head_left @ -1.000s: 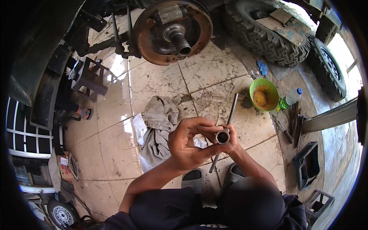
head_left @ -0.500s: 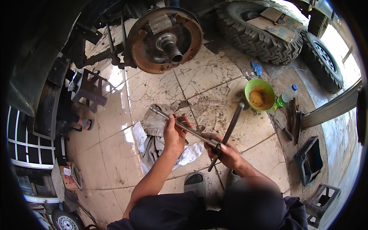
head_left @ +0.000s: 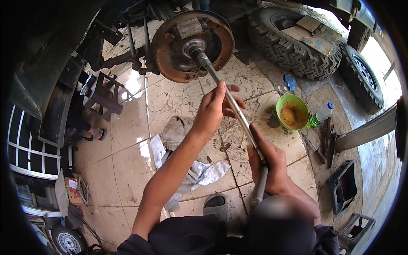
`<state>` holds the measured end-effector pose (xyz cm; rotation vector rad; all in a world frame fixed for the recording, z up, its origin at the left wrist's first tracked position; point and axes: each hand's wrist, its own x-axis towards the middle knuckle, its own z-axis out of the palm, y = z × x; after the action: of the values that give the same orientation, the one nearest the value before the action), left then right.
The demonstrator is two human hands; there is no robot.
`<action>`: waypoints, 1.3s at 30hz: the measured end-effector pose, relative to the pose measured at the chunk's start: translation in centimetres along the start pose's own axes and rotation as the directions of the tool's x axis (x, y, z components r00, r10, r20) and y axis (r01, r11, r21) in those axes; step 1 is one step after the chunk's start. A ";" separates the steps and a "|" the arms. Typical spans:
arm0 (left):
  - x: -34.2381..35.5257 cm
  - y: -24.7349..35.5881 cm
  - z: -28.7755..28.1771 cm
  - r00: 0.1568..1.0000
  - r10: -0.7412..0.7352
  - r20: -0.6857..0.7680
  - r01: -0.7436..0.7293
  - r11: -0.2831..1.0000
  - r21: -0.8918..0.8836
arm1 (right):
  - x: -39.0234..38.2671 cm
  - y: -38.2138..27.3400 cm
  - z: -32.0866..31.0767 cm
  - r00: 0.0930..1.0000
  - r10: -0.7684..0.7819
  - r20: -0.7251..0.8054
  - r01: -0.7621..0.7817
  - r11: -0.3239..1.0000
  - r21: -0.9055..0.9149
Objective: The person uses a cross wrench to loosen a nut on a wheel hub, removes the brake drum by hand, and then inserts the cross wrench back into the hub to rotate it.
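A long steel socket extension bar (head_left: 239,114) slants up and away from me, its socket end (head_left: 204,60) overlapping the threaded spindle of the rusty brake assembly (head_left: 170,63); whether they touch I cannot tell. My left hand (head_left: 211,109) loosely holds the bar partway along, thumb on the near side and fingers stretched behind it. Lower down, my right hand (head_left: 272,163) grips the bar's near end where the dark cross handle (head_left: 260,185) meets it. Beneath my left arm, a grey and white rag (head_left: 208,172) lies crumpled on the tiles.
To the right are a green bowl (head_left: 292,111) with brownish residue, a bottle (head_left: 321,114) of green liquid, a screwdriver (head_left: 316,151) and a dark tray (head_left: 341,187). A large tyre (head_left: 293,53) lies beyond. A stand (head_left: 103,95) is at the left.
The bar has swung up and forward from over the rag to the spindle. Both hands moved with it, and the cross handle has turned from crosswise to pointing back toward me.
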<state>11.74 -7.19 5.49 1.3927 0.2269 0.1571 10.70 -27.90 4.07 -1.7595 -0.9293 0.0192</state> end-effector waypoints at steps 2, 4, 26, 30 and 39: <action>2.0 0.5 0.3 1.000 -0.014 0.025 0.015 0.999 -0.028 | 1.8 -0.5 -1.2 0.999 -0.031 0.013 0.033 0.989 -0.145; 3.8 0.6 0.3 0.998 -0.053 0.030 0.054 0.998 -0.027 | 3.6 0.1 -1.4 0.995 -0.096 0.010 0.095 0.963 -0.254; 6.1 -1.2 -3.1 0.976 0.213 0.034 -0.184 0.906 -0.382 | 11.9 -2.0 -0.6 0.908 -0.143 0.394 0.407 0.531 -0.744; -2.5 -3.4 -0.8 0.935 0.346 -0.080 -0.228 0.412 -0.882 | 11.4 -1.4 -1.2 0.941 -0.096 0.325 0.302 0.673 -0.676; -5.0 0.7 -0.3 0.790 0.591 -0.163 -0.526 0.515 -0.677 | 10.5 -0.9 0.5 0.983 -0.091 0.160 0.173 0.750 -0.639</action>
<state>6.81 -8.00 6.42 0.6448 -0.3646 0.6609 17.28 -21.20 8.98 -2.3481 -1.2475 -0.3377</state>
